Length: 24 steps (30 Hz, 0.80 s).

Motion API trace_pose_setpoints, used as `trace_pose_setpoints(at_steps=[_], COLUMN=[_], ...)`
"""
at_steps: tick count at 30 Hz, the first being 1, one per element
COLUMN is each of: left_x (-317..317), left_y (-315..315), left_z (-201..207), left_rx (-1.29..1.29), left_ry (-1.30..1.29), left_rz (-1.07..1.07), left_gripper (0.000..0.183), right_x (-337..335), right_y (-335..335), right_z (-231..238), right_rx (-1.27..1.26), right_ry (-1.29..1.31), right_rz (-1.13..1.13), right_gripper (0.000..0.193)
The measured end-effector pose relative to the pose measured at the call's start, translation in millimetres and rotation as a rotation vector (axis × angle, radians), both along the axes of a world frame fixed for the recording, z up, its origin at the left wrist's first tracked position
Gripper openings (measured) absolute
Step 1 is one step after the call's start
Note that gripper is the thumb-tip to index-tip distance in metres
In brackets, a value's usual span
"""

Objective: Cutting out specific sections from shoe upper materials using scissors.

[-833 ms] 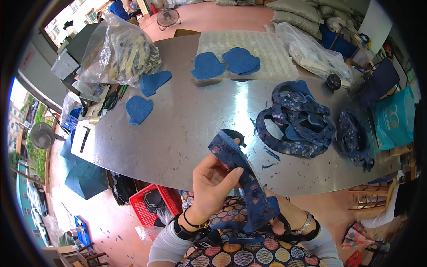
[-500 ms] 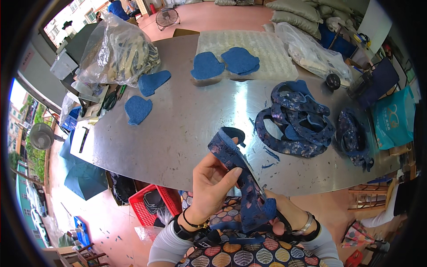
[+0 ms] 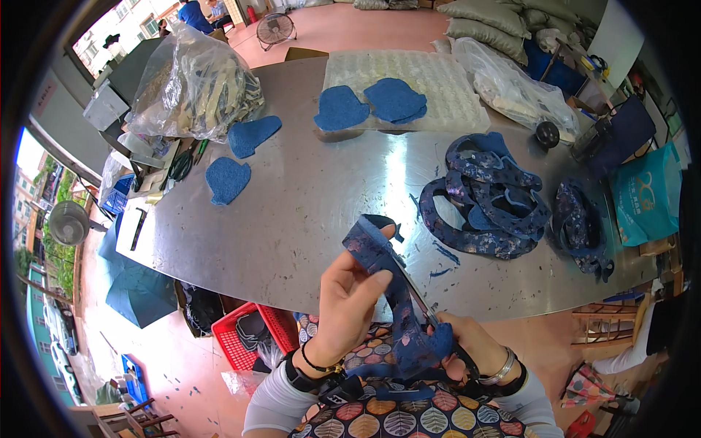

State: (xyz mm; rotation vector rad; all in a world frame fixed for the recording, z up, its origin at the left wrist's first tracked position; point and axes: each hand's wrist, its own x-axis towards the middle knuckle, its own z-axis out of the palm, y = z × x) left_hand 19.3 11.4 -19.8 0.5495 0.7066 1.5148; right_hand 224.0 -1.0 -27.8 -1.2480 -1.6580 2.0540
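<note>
My left hand [image 3: 349,301] pinches a floral dark-blue fabric strip [image 3: 400,301], thumb on its face, and holds it up over the table's near edge. The strip's upper end curls over, and its lower part hangs toward my lap. My right hand [image 3: 473,343] is closed on scissors [image 3: 418,290], whose blades lie along the strip's right edge. Part of the scissor handles is hidden behind the hand and cloth. To the right lies a pile of similar floral strips [image 3: 485,237], with another bundle [image 3: 580,226] beside it. Thin blue offcuts [image 3: 445,253] lie near the pile.
Blue fabric pieces [image 3: 342,107] lie on a translucent sheet [image 3: 445,109] at the back, others [image 3: 228,180] on the metal table [image 3: 307,197] at left. A filled plastic bag [image 3: 197,91] stands far left. A red basket [image 3: 252,336] sits below the near edge.
The scissor blades have spread apart along the strip. The strip and my left hand have shifted slightly downward.
</note>
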Motion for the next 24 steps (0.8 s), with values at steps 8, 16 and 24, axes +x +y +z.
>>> trace_pose_setpoints(at_steps=[8,16,24], left_x=[-0.6,-4.7,-8.1], left_y=[1.6,-2.7,0.0], left_z=[-5.9,4.0,7.7], left_rx=[0.065,0.070,0.065], left_ry=[0.083,0.273,0.265], left_rz=[-0.016,-0.187,-0.240], left_gripper=[0.037,0.045,0.052], right_x=[8.6,-2.2,3.3], right_y=[-11.0,3.2,7.6], right_z=[-50.9,-18.3,-7.2], right_rx=[-0.300,-0.276,0.006], right_ry=[0.310,0.197,0.129], right_rz=[-0.108,0.012,0.172], right_gripper=[0.059,0.044,0.059])
